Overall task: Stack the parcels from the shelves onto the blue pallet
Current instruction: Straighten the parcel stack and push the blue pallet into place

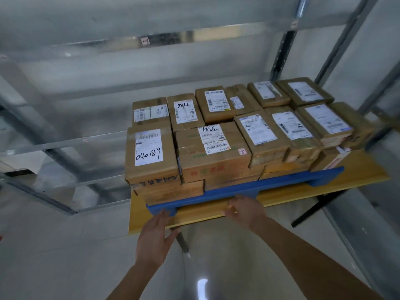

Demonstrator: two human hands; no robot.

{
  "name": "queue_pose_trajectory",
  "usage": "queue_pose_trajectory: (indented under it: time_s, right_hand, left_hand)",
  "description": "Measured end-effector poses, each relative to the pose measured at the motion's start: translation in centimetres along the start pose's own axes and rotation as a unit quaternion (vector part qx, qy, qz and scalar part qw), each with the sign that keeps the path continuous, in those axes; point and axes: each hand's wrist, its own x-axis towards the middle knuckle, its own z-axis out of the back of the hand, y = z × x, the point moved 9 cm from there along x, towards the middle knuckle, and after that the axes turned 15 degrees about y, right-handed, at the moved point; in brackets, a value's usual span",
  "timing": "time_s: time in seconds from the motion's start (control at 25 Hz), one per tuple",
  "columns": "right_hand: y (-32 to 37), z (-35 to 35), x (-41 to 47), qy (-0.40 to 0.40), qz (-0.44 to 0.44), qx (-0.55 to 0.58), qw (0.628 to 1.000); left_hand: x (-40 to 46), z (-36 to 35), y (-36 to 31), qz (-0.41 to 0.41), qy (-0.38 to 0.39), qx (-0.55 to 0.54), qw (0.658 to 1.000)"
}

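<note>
- My left hand [154,239] reaches over the near edge of the table [218,214]; its fingers lie straight and together, tips at the near-left corner of the pallet [255,187]; it grasps nothing that I can see.
- My right hand [245,210] sits on the table edge just beside the pallet's near rail; fingers bent loosely, knuckles up; whether they pinch the edge or only rest there I cannot tell.
- Both forearms come up from the bottom of the view, bare, well apart at the elbows and closer at the hands.
- The blue pallet lies on the yellow table, tilted across the view; its feet touch the tabletop.
- Parcels [216,152] cover the pallet in two rows, brown cartons with white labels, stacked more than one layer deep; the near-left stack overhangs the pallet's corner.
- The near-left parcel's label [149,147] reads "040189" in black marker; a carton behind it is marked "98LL"; the middle front one shows handwriting upside down.
- The far-right parcels are blurred; their labels cannot be read.
- Behind and to the left stand grey metal shelves [65,144], their boards pale and blurred; dark table legs show below the tabletop; the floor [65,256] is pale and glossy.
</note>
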Motion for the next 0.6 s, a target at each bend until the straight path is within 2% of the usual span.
queue_pose_trajectory:
  time_s: [0.16, 0.32, 0.6]
  right_hand:
    - [-4.3, 4.9, -8.0, -0.010, -0.023, 0.027, 0.999]
    - [-7.5, 10.3, -18.7, -0.088, -0.050, 0.019, 0.995]
    - [-11.3, 16.2, -35.4, -0.161, -0.102, -0.036, 0.981]
  left_hand:
    - [-0.4, 3.9, -8.1, -0.118, 0.019, 0.016, 0.993]
    - [-2.1, 9.4, -16.7, -0.190, -0.025, 0.030, 0.981]
    - [-8.2, 17.1, -30.5, -0.286, -0.089, 0.048, 0.953]
